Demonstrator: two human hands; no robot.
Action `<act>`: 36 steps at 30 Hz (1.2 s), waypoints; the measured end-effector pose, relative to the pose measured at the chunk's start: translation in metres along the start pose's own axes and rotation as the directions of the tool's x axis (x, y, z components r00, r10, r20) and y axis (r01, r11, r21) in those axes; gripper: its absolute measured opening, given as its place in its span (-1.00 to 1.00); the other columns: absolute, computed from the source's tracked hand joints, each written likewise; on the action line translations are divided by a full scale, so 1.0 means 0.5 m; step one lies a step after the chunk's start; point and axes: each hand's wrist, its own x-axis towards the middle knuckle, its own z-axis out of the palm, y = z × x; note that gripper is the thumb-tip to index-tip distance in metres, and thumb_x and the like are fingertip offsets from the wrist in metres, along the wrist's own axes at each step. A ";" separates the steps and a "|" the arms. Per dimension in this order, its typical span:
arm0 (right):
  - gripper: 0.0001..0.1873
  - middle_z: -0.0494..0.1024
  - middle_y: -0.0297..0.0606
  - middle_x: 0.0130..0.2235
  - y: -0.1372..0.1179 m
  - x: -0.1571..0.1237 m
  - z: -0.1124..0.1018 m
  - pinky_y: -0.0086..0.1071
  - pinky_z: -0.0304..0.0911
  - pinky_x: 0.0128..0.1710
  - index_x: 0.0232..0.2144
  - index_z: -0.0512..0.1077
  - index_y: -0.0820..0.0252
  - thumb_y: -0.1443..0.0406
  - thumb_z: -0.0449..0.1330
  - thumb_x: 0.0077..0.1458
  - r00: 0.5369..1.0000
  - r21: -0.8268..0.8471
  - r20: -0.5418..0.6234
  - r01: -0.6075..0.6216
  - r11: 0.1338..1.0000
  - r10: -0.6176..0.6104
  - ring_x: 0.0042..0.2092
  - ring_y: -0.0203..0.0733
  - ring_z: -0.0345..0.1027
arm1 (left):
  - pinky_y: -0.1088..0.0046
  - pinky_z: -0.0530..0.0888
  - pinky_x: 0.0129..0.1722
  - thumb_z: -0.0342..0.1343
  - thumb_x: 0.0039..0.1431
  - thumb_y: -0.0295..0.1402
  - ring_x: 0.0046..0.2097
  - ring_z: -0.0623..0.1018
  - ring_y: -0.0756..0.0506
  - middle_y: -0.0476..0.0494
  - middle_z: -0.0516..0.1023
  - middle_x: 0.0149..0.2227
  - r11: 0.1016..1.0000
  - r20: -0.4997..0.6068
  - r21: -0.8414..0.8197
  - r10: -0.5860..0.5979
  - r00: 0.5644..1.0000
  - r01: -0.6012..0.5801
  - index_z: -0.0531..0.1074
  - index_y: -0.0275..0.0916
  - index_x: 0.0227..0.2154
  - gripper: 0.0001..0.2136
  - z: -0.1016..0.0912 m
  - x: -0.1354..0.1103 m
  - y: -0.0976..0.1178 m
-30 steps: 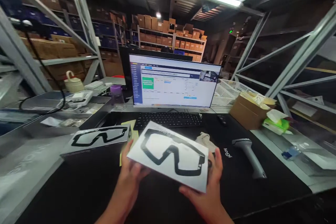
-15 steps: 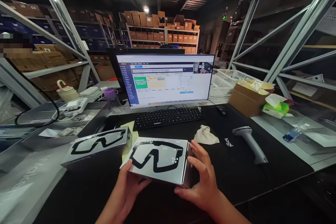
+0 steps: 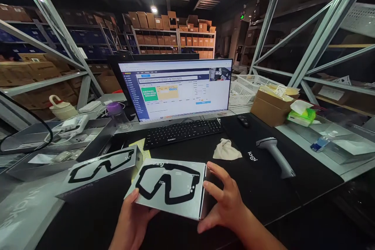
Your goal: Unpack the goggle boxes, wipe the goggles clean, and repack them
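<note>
My left hand [image 3: 131, 215] is closed on the left side of a silver-grey box [image 3: 183, 207], its thumb over the front left corner. The box is tilted toward me. Printed on its top is a black goggle-like frame with a zigzag middle. At the box's right end is my right hand [image 3: 225, 203], fingers bent around it and spread, fingertips at the edge and thumb by the lower corner. Its palm stands away from the box. A second box [image 3: 102, 164] with the same print lies on the black desk mat to the left.
A keyboard [image 3: 181, 133] and a lit monitor [image 3: 175, 103] stand beyond the boxes. To the right are a crumpled cloth [image 3: 227, 150], a barcode scanner [image 3: 277, 154], a mouse [image 3: 243, 121], a cardboard box [image 3: 268, 109] and a tissue pack [image 3: 301, 115]. A grey tray [image 3: 88, 148] sits left.
The view has swung slightly to the right. The held box sits a little lower and farther left in view. My right hand's fingers have spread slightly at the box's end.
</note>
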 end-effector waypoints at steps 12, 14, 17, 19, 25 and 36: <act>-0.06 0.17 0.04 0.33 0.013 0.001 0.006 -0.04 0.48 -0.04 0.24 0.21 0.00 -0.31 0.20 -0.05 0.998 0.077 0.057 -0.022 0.997 0.018 0.16 0.16 0.35 | 0.07 0.62 -0.19 0.27 -0.09 -0.21 0.09 0.49 -0.40 -0.13 0.60 0.00 1.000 0.018 -0.029 0.000 1.000 0.001 0.43 -0.05 0.09 -0.41 -0.018 0.008 -0.005; -0.19 0.19 0.01 0.33 0.013 -0.001 0.003 -0.05 0.46 0.01 0.25 0.23 0.00 -0.27 0.10 0.11 0.999 0.101 0.049 -0.029 0.994 0.024 0.20 0.13 0.32 | 0.11 0.63 -0.21 0.28 -0.07 -0.17 0.07 0.50 -0.39 -0.12 0.61 -0.03 1.000 0.001 -0.024 0.013 1.000 -0.013 0.44 -0.06 0.08 -0.43 -0.022 0.009 -0.007; -0.52 0.31 -0.05 0.26 0.005 0.002 -0.005 -0.07 0.45 0.04 0.20 0.30 -0.02 -0.01 0.04 0.34 0.996 0.130 0.043 -0.078 0.988 0.073 0.19 0.06 0.35 | 0.16 0.63 -0.24 0.31 -0.09 -0.14 0.03 0.53 -0.36 -0.09 0.63 -0.06 0.999 -0.010 -0.024 0.030 0.999 -0.031 0.45 -0.07 0.07 -0.42 -0.025 0.010 -0.010; -0.69 0.42 -0.11 0.17 -0.004 0.006 -0.009 -0.14 0.47 -0.01 0.12 0.36 -0.06 0.23 0.06 0.36 0.989 0.147 0.038 -0.146 0.978 0.142 0.09 -0.03 0.43 | 0.14 0.63 -0.23 0.34 -0.18 -0.14 0.00 0.56 -0.38 -0.09 0.66 -0.13 0.999 -0.030 -0.039 0.021 0.999 -0.022 0.46 -0.09 0.07 -0.36 -0.023 0.010 -0.008; -0.66 0.46 -0.13 0.12 -0.034 0.013 -0.023 -0.09 0.45 0.02 0.11 0.35 -0.07 0.12 0.12 0.32 0.887 0.352 0.109 -0.457 0.817 0.449 0.08 -0.02 0.45 | 0.10 0.61 -0.12 0.37 -0.37 -0.18 -0.02 0.58 -0.47 -0.12 0.68 -0.28 0.993 -0.149 -0.114 0.016 0.989 -0.034 0.48 -0.18 0.06 -0.25 -0.020 0.013 0.005; -0.68 0.61 -0.16 -0.01 -0.039 0.039 -0.031 -0.10 0.36 0.13 -0.04 0.53 0.05 0.10 0.27 0.20 0.664 0.559 0.374 -0.719 0.414 0.648 0.06 -0.02 0.48 | 0.14 0.63 -0.17 0.39 -0.24 -0.15 -0.07 0.61 -0.44 -0.12 0.68 -0.24 0.998 -0.064 -0.064 0.023 0.998 -0.027 0.47 -0.17 0.05 -0.32 -0.060 0.034 -0.018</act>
